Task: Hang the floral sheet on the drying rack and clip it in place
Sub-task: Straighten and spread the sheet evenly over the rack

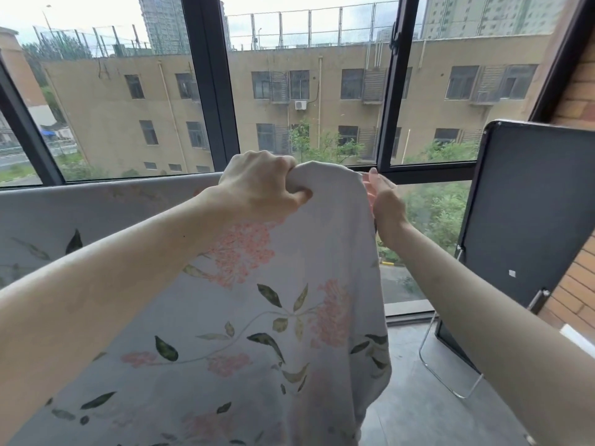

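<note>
Over by the big window (302,91), the person has the floral sheet (289,317) draped across a line that is hidden under the cloth. Their left hand (260,185) has a tight grip on a bunched fold at the sheet's top right corner, fingers curled over it and thumb tucked beneath. From that fist the fabric falls straight down toward the floor (418,413) and stretches away to the left along the sill. Their right hand (384,201) is just beside the sheet's right edge, fingers mostly straight and pointing up, against the cloth; whether it has hold of anything I cannot tell. A dark folded panel (531,204) leans by the brick wall (579,91) on the right.
</note>
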`<control>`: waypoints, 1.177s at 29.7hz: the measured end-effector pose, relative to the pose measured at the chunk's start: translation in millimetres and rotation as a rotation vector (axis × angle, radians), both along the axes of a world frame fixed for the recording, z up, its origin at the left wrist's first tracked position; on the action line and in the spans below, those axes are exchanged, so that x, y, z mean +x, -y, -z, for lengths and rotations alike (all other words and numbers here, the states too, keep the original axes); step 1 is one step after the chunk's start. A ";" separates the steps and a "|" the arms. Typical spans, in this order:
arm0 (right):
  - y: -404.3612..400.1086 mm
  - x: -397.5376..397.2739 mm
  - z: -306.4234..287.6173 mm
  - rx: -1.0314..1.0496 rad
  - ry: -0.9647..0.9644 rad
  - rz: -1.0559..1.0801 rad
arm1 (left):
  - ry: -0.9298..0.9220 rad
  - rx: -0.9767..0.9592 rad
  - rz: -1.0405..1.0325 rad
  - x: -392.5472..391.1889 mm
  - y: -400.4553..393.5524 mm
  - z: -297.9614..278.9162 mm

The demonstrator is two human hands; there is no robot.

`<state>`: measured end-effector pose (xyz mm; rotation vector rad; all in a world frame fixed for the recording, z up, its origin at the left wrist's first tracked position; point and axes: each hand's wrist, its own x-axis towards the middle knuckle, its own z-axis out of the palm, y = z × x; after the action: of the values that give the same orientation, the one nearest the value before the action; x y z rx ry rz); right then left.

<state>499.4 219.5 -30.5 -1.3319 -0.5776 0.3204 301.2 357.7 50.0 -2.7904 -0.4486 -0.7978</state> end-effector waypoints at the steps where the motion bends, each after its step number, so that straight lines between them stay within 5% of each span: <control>1: 0.4 -7.4 -5.8 0.037 0.079 0.007 | 0.002 0.000 0.003 1.0 0.6 -0.4; 4: 0.8 -24.5 -5.2 -0.071 0.437 0.066 | -0.007 0.001 -0.002 2.5 3.8 -1.5; 8: 1.4 -30.7 7.8 -0.135 0.586 0.254 | -0.019 -0.013 -0.002 -0.6 7.1 0.1; 17: -7.8 -51.2 -0.1 -0.104 0.528 0.344 | -0.024 -0.078 -0.094 -73.4 -27.3 -1.3; 27: -7.1 -61.9 5.9 -0.035 0.513 0.427 | 0.213 0.027 -0.236 -171.2 -80.5 24.3; 30: -15.6 -78.6 4.1 -0.034 0.699 0.466 | 0.192 -0.011 -0.264 -161.0 -82.9 26.1; 35: -53.4 -147.6 -36.5 0.050 1.069 0.231 | 0.193 -0.007 -0.256 -148.9 -77.5 22.6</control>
<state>351.9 272.9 6.0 -1.4428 -1.2807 -0.6478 152.4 435.2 27.4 -2.5989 -0.8233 -1.0073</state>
